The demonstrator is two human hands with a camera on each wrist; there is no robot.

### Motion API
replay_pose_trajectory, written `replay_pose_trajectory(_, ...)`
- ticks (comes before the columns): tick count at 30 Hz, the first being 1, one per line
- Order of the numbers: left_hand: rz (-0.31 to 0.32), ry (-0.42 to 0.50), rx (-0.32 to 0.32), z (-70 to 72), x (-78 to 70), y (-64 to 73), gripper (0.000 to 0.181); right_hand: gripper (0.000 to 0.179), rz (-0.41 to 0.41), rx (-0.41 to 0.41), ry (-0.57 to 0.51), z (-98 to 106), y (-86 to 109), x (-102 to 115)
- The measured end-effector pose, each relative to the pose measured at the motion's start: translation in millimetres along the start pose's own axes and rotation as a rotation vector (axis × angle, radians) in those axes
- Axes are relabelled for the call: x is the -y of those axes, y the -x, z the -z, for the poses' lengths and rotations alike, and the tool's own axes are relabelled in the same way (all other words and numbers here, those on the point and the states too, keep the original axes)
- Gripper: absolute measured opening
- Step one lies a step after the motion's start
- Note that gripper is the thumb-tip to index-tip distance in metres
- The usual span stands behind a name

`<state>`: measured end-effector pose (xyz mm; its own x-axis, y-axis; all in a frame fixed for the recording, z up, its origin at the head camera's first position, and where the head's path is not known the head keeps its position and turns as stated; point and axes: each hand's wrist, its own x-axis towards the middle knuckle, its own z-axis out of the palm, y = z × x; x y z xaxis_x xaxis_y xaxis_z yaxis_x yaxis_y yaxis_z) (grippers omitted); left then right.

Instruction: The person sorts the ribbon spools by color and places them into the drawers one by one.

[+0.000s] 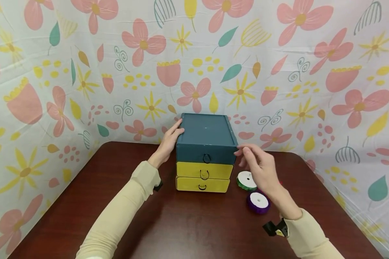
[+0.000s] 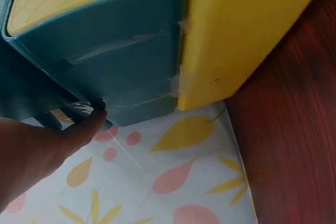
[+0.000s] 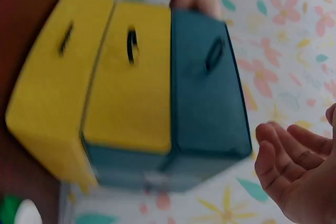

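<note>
A small chest of drawers (image 1: pixel 205 129) stands on the table, with a dark blue top, a blue drawer (image 1: pixel 192 154) and two yellow drawers (image 1: pixel 189 170) below it. All the drawers are closed, each with a thin ring pull. My left hand (image 1: pixel 168 145) rests against the chest's upper left side with extended fingers; in the left wrist view its thumb (image 2: pixel 86 129) touches the blue side. Beside the upper right front corner is my right hand (image 1: pixel 262 169). Its fingers are loosely bent with nothing in them, and the right wrist view shows a gap between them and the chest.
Right of the chest lie a green ribbon spool (image 1: pixel 245 180) and a purple ribbon spool (image 1: pixel 258 201), both with white faces. A bit of red shows behind the right hand. Flower-patterned cloth (image 1: pixel 194 64) hangs behind the brown table (image 1: pixel 181 226).
</note>
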<state>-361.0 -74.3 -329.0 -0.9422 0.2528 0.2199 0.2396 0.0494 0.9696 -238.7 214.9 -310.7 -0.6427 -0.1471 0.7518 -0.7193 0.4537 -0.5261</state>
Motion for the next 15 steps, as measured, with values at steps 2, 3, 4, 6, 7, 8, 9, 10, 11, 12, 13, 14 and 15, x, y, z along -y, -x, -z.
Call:
replay_pose_trajectory(2, -0.009, -0.012, 0.002, -0.2, 1.3, 0.0, 0.056, 0.024, -0.052, 0.051, -0.103, -9, 2.9, 4)
replay_pose_trajectory(3, -0.011, -0.016, 0.005, -0.2, 1.4, 0.2, 0.056, 0.024, -0.083, 0.075, -0.152, -13, 4.4, 5)
replay_pose_trajectory(4, -0.011, -0.021, 0.009, -0.1, 1.3, 0.3, 0.056, 0.025, -0.115, 0.1, -0.195, -18, 5.8, 6)
replay_pose_trajectory(6, -0.007, -0.023, 0.018, 0.2, 0.0, 0.6, 0.056, 0.028, -0.18, 0.163, -0.255, -26, 7.7, 7)
replay_pose_trajectory(7, -0.005, -0.02, 0.023, 0.5, -1.0, 0.8, 0.056, 0.031, -0.217, 0.198, -0.285, -30, 8.0, 6)
replay_pose_trajectory(8, -0.001, -0.015, 0.028, 0.8, -2.1, 1.1, 0.056, 0.034, -0.266, 0.234, -0.317, -34, 8.1, 6)
replay_pose_trajectory(9, 0.003, -0.013, 0.032, 1.2, -3.3, 1.5, 0.056, 0.037, -0.32, 0.273, -0.351, -39, 8.0, 4)
replay_pose_trajectory(10, 0.006, -0.009, 0.034, 1.5, -4.2, 1.7, 0.056, 0.042, -0.38, 0.311, -0.383, -43, 7.4, 3)
replay_pose_trajectory(11, 0.008, -0.008, 0.036, 1.7, -5.1, 2.0, 0.056, 0.047, -0.448, 0.345, -0.415, -48, 6.5, 2)
replay_pose_trajectory(12, 0.007, -0.005, 0.036, 2.0, -5.6, 2.2, 0.056, 0.052, -0.521, 0.372, -0.447, -52, 5.4, 1)
replay_pose_trajectory(13, 0.005, -0.005, 0.035, 2.2, -5.7, 2.2, 0.055, 0.056, -0.592, 0.395, -0.474, -56, 4.2, -1)
replay_pose_trajectory(14, 0.002, -0.01, 0.033, 2.2, -5.7, 2.2, 0.055, 0.06, -0.66, 0.413, -0.498, -60, 2.9, -1)
replay_pose_trajectory(15, -0.003, -0.023, 0.031, 2.1, -5.3, 2.2, 0.055, 0.063, -0.714, 0.431, -0.52, -63, 1.5, -2)
